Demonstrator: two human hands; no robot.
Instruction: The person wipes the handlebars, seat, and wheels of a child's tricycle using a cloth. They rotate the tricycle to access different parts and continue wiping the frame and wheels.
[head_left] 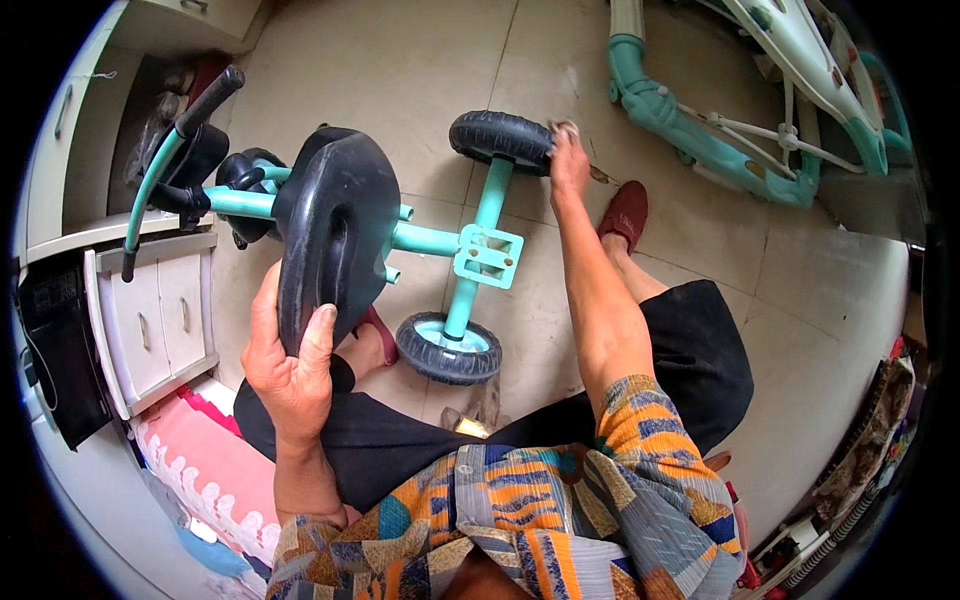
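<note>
A child's tricycle (430,240) with a teal frame stands before me, its handlebar (160,195) toward the left. My left hand (290,375) grips the near edge of its black seat (365,190), thumb on the top side and fingers partly hidden behind. At the far rear wheel (490,135), my right hand (569,165) touches the black tyre's right side. Its fingers are bent round something pale and small, blurred and too unclear to name. The near rear wheel (450,350), black with a pale blue hub, rests on the floor close to my left foot.
A teal and white wheeled frame (720,150) stands at the far right. White cabinets (160,310) line the left side, with pink fabric (205,455) below them. My red shoes are on the tiled floor (400,70). Assorted items crowd the right edge.
</note>
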